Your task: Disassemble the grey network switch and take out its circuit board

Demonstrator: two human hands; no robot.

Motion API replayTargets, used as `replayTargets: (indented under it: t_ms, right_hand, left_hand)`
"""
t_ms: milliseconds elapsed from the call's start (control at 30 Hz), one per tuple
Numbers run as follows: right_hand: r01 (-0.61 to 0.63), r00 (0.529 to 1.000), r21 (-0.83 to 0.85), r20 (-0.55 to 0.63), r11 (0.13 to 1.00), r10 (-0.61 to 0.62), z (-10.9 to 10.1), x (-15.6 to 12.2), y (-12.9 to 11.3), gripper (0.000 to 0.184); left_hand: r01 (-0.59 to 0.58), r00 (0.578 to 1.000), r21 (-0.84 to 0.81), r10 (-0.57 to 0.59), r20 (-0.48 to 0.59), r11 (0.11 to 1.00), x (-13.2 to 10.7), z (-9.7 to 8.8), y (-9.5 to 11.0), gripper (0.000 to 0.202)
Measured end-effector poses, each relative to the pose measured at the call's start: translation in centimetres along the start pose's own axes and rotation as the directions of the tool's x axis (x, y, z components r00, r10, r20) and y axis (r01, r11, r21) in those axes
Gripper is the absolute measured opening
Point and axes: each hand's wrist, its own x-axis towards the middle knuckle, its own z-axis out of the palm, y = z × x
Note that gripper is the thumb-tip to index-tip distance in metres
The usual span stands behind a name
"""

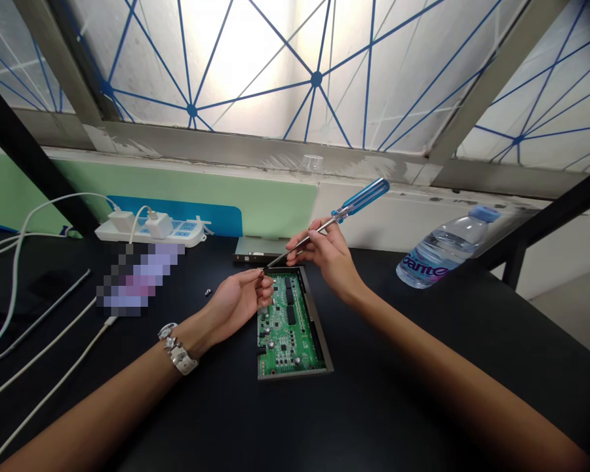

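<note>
My right hand point(327, 255) grips a screwdriver point(361, 198) by its metal shaft, its blue clear handle pointing up and to the right. The tip slants down to the fingertips of my left hand point(236, 298), at the far left corner of a green circuit board point(288, 334). My left thumb and fingers are pinched at that tip; whatever they hold is too small to make out. The board lies in a shallow metal tray point(324, 357). A metal cover plate point(260, 247) lies just behind it.
Small dark screws point(208, 292) lie left of my left hand. A power strip point(152, 231) with plugged-in chargers stands at the back left, white cables point(44, 351) running forward. A water bottle point(445, 249) leans at the right. The wall and window close off the back.
</note>
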Motion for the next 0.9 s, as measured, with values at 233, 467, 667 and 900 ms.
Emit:
replayTargets:
  t_ms: [233,467,667,900]
  right_hand:
    - [0.011,0.997,-0.044,0.083,0.999,-0.008,-0.3,0.1,-0.8,0.012]
    - [0.037,0.999,-0.099,0.033,0.994,-0.034,-0.5,0.3,-1.5,0.014]
    - [0.054,0.998,-0.181,0.031,0.982,-0.049,-0.8,0.2,-1.5,0.019]
    - [0.051,0.998,-0.298,0.053,0.953,-0.037,-1.0,0.1,-0.7,0.018]
  left_hand:
    - [-0.009,0.997,0.053,0.005,0.074,0.999,0.2,-0.4,-0.1,0.018]
    - [-0.399,0.858,0.793,0.492,0.146,0.46,0.2,-1.9,0.9,0.021]
    - [-0.457,0.849,0.882,0.239,0.47,-0.112,-0.7,-3.9,2.9,0.076]
    - [-0.44,0.889,0.898,0.131,0.439,-0.023,-0.9,-4.3,3.3,0.092]
